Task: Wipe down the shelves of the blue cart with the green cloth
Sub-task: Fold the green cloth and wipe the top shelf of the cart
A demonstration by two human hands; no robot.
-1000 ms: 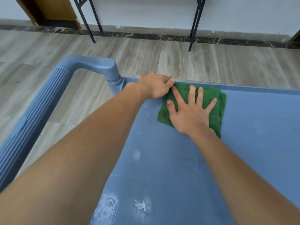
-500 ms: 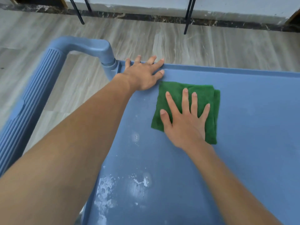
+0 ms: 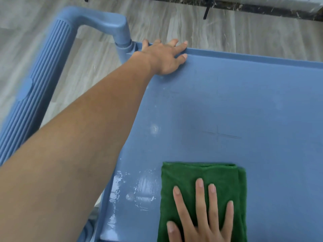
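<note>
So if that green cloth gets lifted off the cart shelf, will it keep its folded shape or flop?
Likely flop: the green cloth looks like soft terry, folded in layers visible along its right edge. It probably weighs little. While pushed, it should slide readily, since the right hand presses it flat on the smooth blue shelf, with wet-looking streaks beside it.

Folded green cloth lies flat on blue cart top shelf near its front-left corner, beside white smears.
</note>
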